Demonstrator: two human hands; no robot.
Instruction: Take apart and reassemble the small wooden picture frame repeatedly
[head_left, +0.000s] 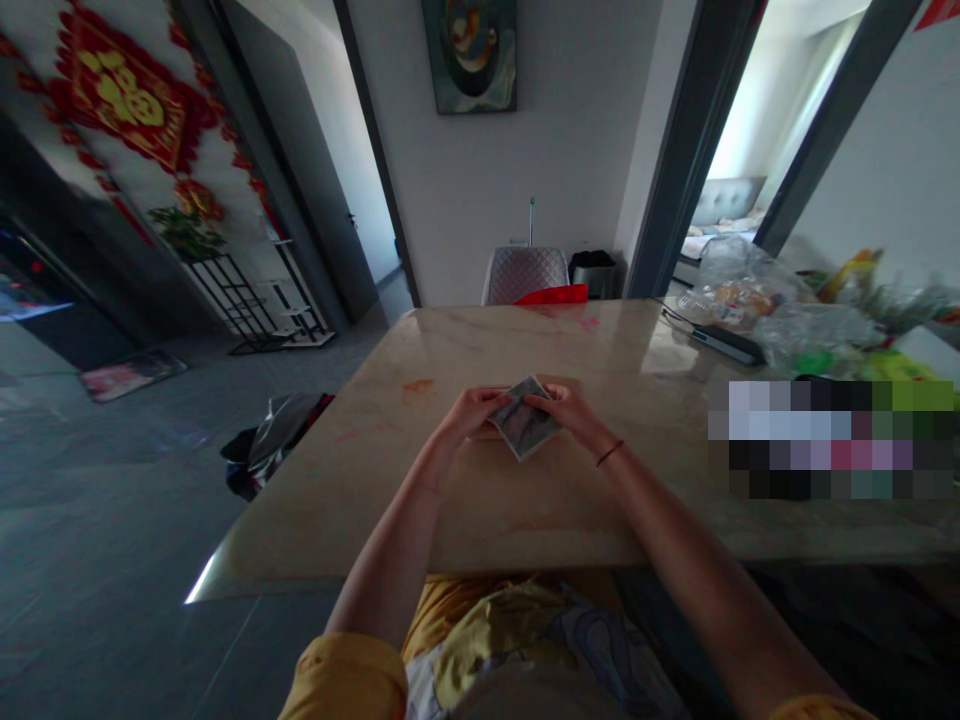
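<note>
A pixelated patch (832,440) covers whatever lies there toward the near edge of the table (375,520), whose right end is cut off. Markings on the grey sheet (526,428) are too small to tell; it partly hides a pinkish flat thing (484,433). Plastic bags (739,285) blur.

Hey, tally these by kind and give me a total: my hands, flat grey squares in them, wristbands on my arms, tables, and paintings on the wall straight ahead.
Hands: 2 (left hand, right hand)
Flat grey square: 1
Wristband: 1
Table: 1
Painting: 1
Total: 6
</note>
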